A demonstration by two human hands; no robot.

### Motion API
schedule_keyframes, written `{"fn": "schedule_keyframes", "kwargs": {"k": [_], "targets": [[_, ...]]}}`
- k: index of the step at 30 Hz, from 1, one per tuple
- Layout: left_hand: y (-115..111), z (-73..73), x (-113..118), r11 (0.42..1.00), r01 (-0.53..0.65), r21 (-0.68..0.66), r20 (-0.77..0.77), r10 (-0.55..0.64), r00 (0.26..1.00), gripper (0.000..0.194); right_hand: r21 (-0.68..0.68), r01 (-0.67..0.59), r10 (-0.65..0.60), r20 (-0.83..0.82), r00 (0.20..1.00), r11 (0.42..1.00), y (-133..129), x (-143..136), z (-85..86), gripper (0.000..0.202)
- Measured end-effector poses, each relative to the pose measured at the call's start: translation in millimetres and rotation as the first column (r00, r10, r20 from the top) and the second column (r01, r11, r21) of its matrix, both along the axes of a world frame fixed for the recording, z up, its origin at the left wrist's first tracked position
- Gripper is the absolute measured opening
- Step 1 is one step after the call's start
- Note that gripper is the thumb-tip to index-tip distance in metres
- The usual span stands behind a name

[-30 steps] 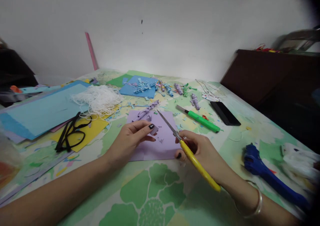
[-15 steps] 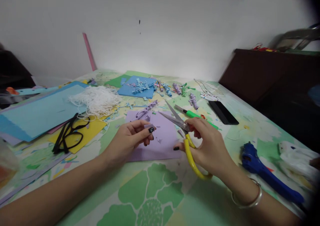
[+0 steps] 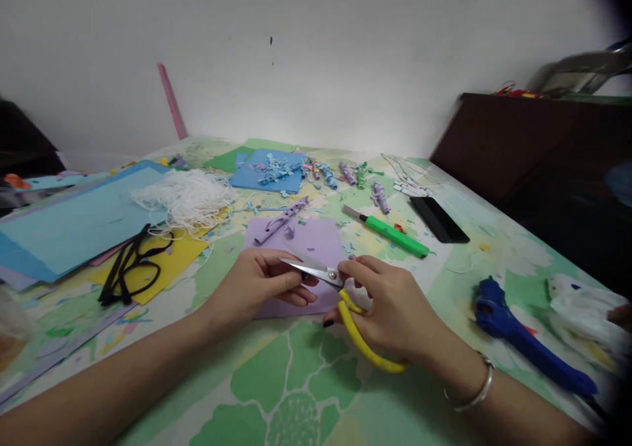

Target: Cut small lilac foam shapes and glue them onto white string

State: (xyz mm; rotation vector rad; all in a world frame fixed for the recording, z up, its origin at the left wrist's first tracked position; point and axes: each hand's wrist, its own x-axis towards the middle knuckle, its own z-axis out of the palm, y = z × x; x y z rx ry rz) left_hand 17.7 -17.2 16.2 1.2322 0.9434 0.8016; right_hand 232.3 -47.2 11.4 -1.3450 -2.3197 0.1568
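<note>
My right hand (image 3: 390, 307) holds yellow-handled scissors (image 3: 365, 347), their blades nearly closed and pointing left across the fingertips of my left hand (image 3: 261, 281). The left fingers are pinched behind the blades, and what they hold is hidden there. Under both hands lies a purple foam sheet (image 3: 323, 242). A rolled purple tube (image 3: 281, 221) with cut holes rests on its upper left part, near a small purple scrap. Beyond the sheet, to the right, is a green craft knife (image 3: 395, 234) with its blade out.
White string (image 3: 185, 199), black glasses (image 3: 131, 271) and blue sheets (image 3: 89, 215) are on the left. Small rolled pieces (image 3: 348, 172) and a blue sheet (image 3: 251, 179) lie behind. A phone (image 3: 439, 219) and blue glue gun (image 3: 533, 347) are right; another person's fingers touch a plastic bag (image 3: 582, 307).
The scissors have moved left to my left fingertips, and their open blades have nearly closed. My left fingers showed a small purple piece before; now the blades cover that spot.
</note>
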Motion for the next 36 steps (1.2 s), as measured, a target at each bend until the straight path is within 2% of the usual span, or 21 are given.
{"fn": "schedule_keyframes", "kwargs": {"k": [7, 14, 17, 20, 22, 25, 28, 32, 36], "targets": [[5.5, -6.6, -6.5, 0.993, 0.014, 0.117, -0.001, -0.014, 1.0, 0.012, 0.021, 0.006, -0.006, -0.012, 1.0, 1.0, 0.5, 0.2, -2.1, 0.036], [7.6, -9.0, -5.4, 0.989, 0.057, 0.137, 0.007, -0.058, 0.998, 0.009, 0.003, -0.009, 0.009, -0.034, 0.999, 1.0, -1.3, -2.3, -2.2, 0.033], [7.3, -7.0, -4.9, 0.99, 0.037, 0.136, 0.023, -0.041, 0.999, 0.009, -0.037, 0.005, -0.008, -0.085, 0.996, 0.999, -0.6, -2.6, -1.0, 0.032], [3.4, -3.3, -2.8, 0.988, 0.012, 0.156, -0.033, -0.007, 0.999, 0.011, -0.145, 0.031, -0.063, -0.224, 0.973, 0.989, 2.5, -3.1, 0.3, 0.027], [-0.6, -1.6, -0.3, 0.983, 0.032, 0.178, -0.12, -0.01, 0.993, 0.015, -0.251, 0.013, -0.116, -0.401, 0.909, 0.968, 4.8, -4.4, 1.5, 0.023], [-6.7, -2.3, 4.7, 0.983, 0.062, 0.171, -0.204, -0.026, 0.979, 0.02, -0.419, -0.118, -0.216, -0.666, 0.714, 0.901, 5.8, -8.7, 4.0, 0.023], [-10.6, -5.4, 9.5, 0.988, 0.073, 0.139, -0.206, -0.043, 0.978, 0.02, -0.479, -0.252, -0.269, -0.774, 0.573, 0.841, 3.7, -14.2, 5.3, 0.029], [-12.6, -8.1, 13.6, 0.994, 0.073, 0.085, -0.187, -0.056, 0.981, 0.016, -0.425, -0.284, -0.234, -0.822, 0.52, 0.86, 0.6, -19.9, 1.1, 0.033], [-13.2, -10.9, 15.1, 0.993, 0.095, 0.068, -0.198, -0.08, 0.977, 0.014, -0.394, -0.304, -0.198, -0.834, 0.516, 0.867, -1.5, -23.2, -2.6, 0.032]]}}
